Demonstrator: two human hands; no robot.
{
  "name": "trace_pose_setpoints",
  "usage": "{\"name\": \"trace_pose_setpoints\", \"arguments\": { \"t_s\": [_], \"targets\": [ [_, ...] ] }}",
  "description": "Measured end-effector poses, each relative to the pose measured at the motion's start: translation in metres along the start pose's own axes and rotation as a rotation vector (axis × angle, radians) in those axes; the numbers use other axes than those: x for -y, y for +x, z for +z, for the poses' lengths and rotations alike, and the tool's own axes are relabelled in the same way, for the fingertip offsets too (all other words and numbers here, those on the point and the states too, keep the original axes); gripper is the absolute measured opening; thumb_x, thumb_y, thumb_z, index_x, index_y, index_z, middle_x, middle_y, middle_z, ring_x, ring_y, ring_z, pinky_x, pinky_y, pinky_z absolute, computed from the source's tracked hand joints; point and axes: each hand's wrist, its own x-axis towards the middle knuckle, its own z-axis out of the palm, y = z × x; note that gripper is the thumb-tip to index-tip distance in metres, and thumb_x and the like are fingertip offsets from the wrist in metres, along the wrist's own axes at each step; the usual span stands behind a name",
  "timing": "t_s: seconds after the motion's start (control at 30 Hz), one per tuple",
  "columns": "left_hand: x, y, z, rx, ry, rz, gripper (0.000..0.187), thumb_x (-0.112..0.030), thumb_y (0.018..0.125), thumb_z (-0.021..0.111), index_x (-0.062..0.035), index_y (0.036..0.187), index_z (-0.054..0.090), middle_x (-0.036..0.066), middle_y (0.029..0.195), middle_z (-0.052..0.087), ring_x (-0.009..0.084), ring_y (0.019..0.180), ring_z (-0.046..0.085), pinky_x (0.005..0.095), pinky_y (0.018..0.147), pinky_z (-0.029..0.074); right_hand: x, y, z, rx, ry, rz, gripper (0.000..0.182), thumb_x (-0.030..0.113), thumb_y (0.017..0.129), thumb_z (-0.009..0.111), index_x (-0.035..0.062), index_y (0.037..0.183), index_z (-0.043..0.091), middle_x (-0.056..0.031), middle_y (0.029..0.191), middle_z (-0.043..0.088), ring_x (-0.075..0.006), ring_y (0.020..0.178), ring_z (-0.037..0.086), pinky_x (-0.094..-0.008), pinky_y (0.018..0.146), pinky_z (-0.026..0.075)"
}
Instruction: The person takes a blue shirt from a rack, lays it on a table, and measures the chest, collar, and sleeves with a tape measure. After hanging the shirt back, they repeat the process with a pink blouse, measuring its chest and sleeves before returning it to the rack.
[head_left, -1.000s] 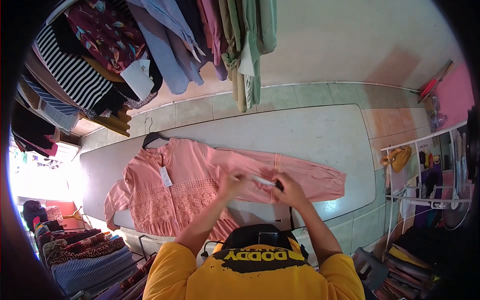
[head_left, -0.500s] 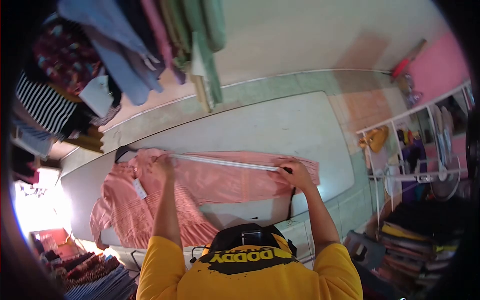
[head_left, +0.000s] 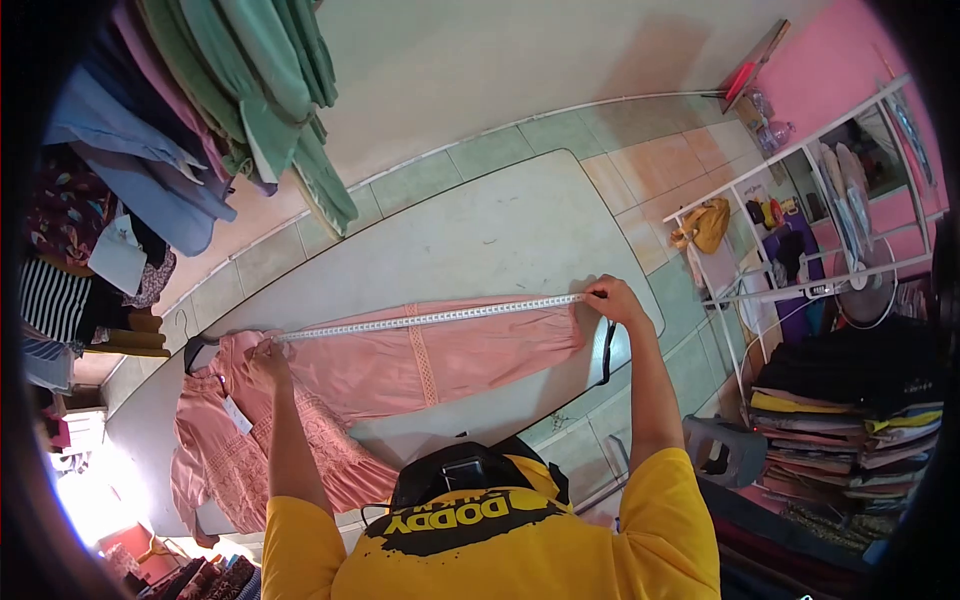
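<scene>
A pink dress [head_left: 240, 450] lies on the pale table, its long sleeve [head_left: 480, 350] stretched out to the right. A white measuring tape [head_left: 440, 317] runs taut along the sleeve's upper edge. My left hand [head_left: 268, 362] is closed on the tape's left end at the shoulder of the dress. Beyond the cuff, my right hand [head_left: 612, 300] pinches the tape's other end, and a dark strip hangs below it. A white tag [head_left: 237, 416] rests on the bodice, and a black hanger [head_left: 197, 352] pokes out at the collar.
The pale table [head_left: 520, 220] extends beneath the dress. Clothes [head_left: 270, 80] hang at the upper left. A white rack [head_left: 740, 215] with a mustard cloth [head_left: 704, 226] stands right. Folded clothes [head_left: 850, 430] are stacked at the lower right, beside a grey plastic stool [head_left: 728, 450].
The view has shifted, so the hanging clothes and dress appear further left. My right hand has moved outward with the tape to beyond the sleeve's cuff. My left hand remains near the shoulder.
</scene>
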Motion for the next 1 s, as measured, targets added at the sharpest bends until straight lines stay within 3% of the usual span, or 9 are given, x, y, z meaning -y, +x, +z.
{"name": "trace_pose_setpoints", "arguments": {
  "t_s": [0.5,0.57,0.63,0.77,0.8,0.87,0.9,0.97,1.0],
  "targets": [
    [-0.017,0.0,0.0,-0.069,0.009,-0.065,0.009,-0.026,0.065,0.066,-0.0202,0.072,0.068,-0.004,0.093,0.057,0.0204,0.093,0.048,0.0381,0.08,0.035,0.009,-0.005,0.0,-0.05,0.085,-0.007,0.023,0.021,0.068,0.065,0.0057,0.085,0.063,-0.0125,0.075,0.059,-0.0218,0.067,0.058,-0.0307,0.061,0.045],
    [-0.014,0.011,0.027,-0.22,-0.602,0.31,0.009,-0.017,0.062,0.068,-0.0137,0.07,0.067,0.003,0.084,0.06,0.0227,0.087,0.052,0.035,0.077,0.04,0.032,-0.005,-0.004,-0.068,0.139,-0.043,0.028,0.022,0.069,0.065,0.0052,0.091,0.061,-0.0123,0.073,0.059,-0.0206,0.066,0.058,-0.0303,0.06,0.046],
    [-0.066,-0.02,-0.011,-0.187,-0.451,0.545,0.009,-0.011,0.063,0.069,-0.0083,0.071,0.066,0.008,0.076,0.062,0.0243,0.08,0.055,0.0342,0.074,0.043,0.067,-0.01,-0.003,-0.018,0.289,-0.038,0.04,0.024,0.071,0.065,0.0057,0.105,0.053,-0.0106,0.07,0.059,-0.0186,0.062,0.057,-0.0293,0.059,0.046],
    [-0.174,-0.133,-0.079,0.509,-0.635,0.484,0.006,-0.009,0.068,0.065,-0.0081,0.074,0.063,0.005,0.08,0.058,0.0204,0.082,0.054,0.0311,0.079,0.041,0.138,-0.026,0.039,0.109,0.397,-0.159,0.062,0.03,0.071,0.066,0.0058,0.121,0.039,-0.011,0.079,0.058,-0.0199,0.071,0.057,-0.0299,0.066,0.045],
    [-0.165,-0.143,-0.037,0.683,-0.713,0.766,0.011,-0.016,0.07,0.066,-0.0079,0.076,0.063,0.006,0.09,0.056,0.0203,0.088,0.052,0.0316,0.082,0.039,0.155,-0.034,0.051,0.163,0.446,-0.167,0.066,0.03,0.071,0.066,0.0061,0.124,0.035,-0.0141,0.089,0.056,-0.0221,0.081,0.055,-0.0312,0.072,0.045],
    [-0.185,-0.173,-0.054,0.991,-0.714,0.817,0.02,-0.025,0.071,0.065,-0.0063,0.079,0.062,0.008,0.101,0.053,0.0223,0.098,0.046,0.0362,0.087,0.035,0.172,-0.053,0.064,0.219,0.492,-0.178,0.07,0.03,0.071,0.066,0.0064,0.127,0.031,-0.0173,0.1,0.054,-0.0243,0.09,0.054,-0.0325,0.077,0.044],
    [-0.183,-0.177,-0.039,0.989,-0.716,0.816,0.02,-0.025,0.071,0.065,-0.0063,0.079,0.062,0.008,0.101,0.053,0.0223,0.098,0.046,0.0362,0.087,0.035,0.174,-0.063,0.069,0.126,0.46,-0.25,0.073,0.028,0.071,0.067,0.0075,0.129,0.028,-0.0162,0.104,0.05,-0.0226,0.093,0.05,-0.0317,0.08,0.042],
    [-0.173,-0.186,0.005,0.074,-0.256,0.888,0.028,-0.03,0.073,0.062,-0.0037,0.083,0.062,0.008,0.108,0.05,0.0247,0.098,0.043,0.0427,0.09,0.029,0.171,-0.081,0.069,0.077,0.477,-0.239,0.074,0.026,0.07,0.067,0.0078,0.13,0.027,-0.0175,0.116,0.039,-0.026,0.108,0.04,-0.0333,0.087,0.038],
    [-0.171,-0.184,0.005,0.079,-0.254,0.881,0.028,-0.03,0.073,0.062,-0.0037,0.083,0.062,0.008,0.108,0.05,0.0247,0.098,0.043,0.0427,0.09,0.029,0.16,-0.088,0.069,0.085,0.476,-0.237,0.074,0.026,0.07,0.067,0.0078,0.13,0.027,-0.0175,0.116,0.039,-0.026,0.108,0.04,-0.0333,0.087,0.038]
  ]
}}
